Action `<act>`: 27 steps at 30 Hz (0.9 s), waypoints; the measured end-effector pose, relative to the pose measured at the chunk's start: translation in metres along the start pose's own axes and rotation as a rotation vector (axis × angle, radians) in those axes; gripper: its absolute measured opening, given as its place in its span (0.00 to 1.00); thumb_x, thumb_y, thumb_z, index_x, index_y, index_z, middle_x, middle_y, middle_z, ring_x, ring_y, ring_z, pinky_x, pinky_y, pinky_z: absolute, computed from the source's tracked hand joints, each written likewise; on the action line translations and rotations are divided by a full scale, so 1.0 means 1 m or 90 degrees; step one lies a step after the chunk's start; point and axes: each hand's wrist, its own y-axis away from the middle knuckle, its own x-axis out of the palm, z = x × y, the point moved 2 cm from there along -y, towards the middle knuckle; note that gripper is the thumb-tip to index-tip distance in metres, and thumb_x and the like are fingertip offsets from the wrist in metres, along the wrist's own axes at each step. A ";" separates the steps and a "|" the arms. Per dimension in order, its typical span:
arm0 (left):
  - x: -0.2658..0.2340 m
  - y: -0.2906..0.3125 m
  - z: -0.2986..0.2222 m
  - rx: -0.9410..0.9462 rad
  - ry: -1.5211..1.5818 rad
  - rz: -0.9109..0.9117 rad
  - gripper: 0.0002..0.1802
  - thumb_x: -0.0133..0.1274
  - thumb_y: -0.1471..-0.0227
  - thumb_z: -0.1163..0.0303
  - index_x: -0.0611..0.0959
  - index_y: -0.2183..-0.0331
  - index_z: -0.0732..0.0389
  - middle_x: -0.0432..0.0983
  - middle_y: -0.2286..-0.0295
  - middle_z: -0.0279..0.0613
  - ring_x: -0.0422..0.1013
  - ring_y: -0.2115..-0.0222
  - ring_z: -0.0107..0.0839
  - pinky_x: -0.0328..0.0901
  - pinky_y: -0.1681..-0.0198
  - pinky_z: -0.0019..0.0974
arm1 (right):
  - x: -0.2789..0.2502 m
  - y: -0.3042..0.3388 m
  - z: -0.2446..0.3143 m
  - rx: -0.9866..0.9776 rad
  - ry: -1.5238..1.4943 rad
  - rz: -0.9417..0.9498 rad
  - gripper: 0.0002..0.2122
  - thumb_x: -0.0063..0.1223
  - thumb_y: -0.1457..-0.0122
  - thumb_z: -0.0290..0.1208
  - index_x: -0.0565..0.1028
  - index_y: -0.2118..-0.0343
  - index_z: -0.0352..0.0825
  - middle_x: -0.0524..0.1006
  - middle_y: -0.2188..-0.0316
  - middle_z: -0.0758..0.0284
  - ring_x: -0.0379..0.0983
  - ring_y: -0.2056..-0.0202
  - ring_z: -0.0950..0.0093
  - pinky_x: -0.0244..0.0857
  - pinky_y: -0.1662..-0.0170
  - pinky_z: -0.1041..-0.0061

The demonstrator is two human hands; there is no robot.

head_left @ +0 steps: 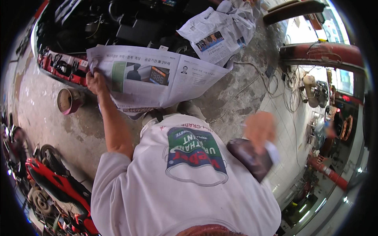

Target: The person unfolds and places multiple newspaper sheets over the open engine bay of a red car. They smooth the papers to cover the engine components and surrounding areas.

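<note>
My left hand (pixel 95 82) grips the left edge of an open newspaper sheet (pixel 157 76), its fingers closed on the paper. The sheet hangs along the near edge of a vehicle's open engine bay (pixel 130 29), just in front of my body. My right hand (pixel 260 129) is raised at my right side, away from the sheet and smeared by motion, so its fingers do not show. Close below it is a dark brown shape (pixel 252 157) with a pale blurred edge; I cannot make out what it is.
More newspaper (pixel 216 37) with crumpled clear film lies over the vehicle's right side. A round container (pixel 70 101) stands on the concrete floor at left. A red motorcycle (pixel 63 188) is at lower left. Cables (pixel 289 88) and a red lift arm (pixel 319 55) are at right.
</note>
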 end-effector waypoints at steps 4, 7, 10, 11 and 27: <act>0.005 -0.030 0.051 0.073 0.142 0.066 0.23 0.57 0.49 0.59 0.85 0.57 0.67 0.82 0.64 0.61 0.77 0.62 0.52 0.69 0.54 0.46 | -0.020 0.097 -0.127 0.051 -0.109 -0.577 0.33 0.63 0.41 0.53 0.74 0.46 0.26 0.82 0.60 0.54 0.79 0.71 0.64 0.76 0.69 0.68; -0.008 -0.035 0.047 0.038 0.317 0.206 0.21 0.63 0.44 0.59 0.84 0.61 0.70 0.81 0.70 0.48 0.74 0.71 0.36 0.70 0.68 0.41 | -0.041 0.185 -0.201 0.251 -0.140 -1.213 0.29 0.56 0.35 0.52 0.73 0.45 0.28 0.80 0.52 0.60 0.78 0.63 0.67 0.74 0.65 0.73; -0.019 -0.033 0.015 -0.169 0.401 0.253 0.20 0.67 0.46 0.61 0.83 0.57 0.65 0.79 0.65 0.47 0.75 0.68 0.38 0.73 0.67 0.46 | -0.033 0.314 -0.295 0.334 -0.150 -1.366 0.18 0.59 0.37 0.39 0.79 0.53 0.28 0.82 0.61 0.58 0.80 0.64 0.68 0.76 0.68 0.70; -0.017 -0.054 0.047 -0.162 0.468 0.230 0.23 0.68 0.47 0.60 0.82 0.56 0.66 0.79 0.63 0.51 0.75 0.66 0.41 0.74 0.64 0.47 | -0.044 0.320 -0.312 0.385 -0.131 -1.395 0.17 0.61 0.39 0.37 0.79 0.54 0.27 0.82 0.63 0.57 0.79 0.65 0.67 0.75 0.68 0.68; -0.018 -0.058 0.031 -0.158 0.356 0.272 0.24 0.61 0.41 0.60 0.80 0.48 0.63 0.78 0.53 0.50 0.76 0.56 0.42 0.74 0.54 0.46 | -0.162 0.317 -0.396 -0.090 -0.333 -1.603 0.26 0.52 0.37 0.46 0.73 0.46 0.27 0.79 0.52 0.55 0.79 0.55 0.58 0.74 0.53 0.53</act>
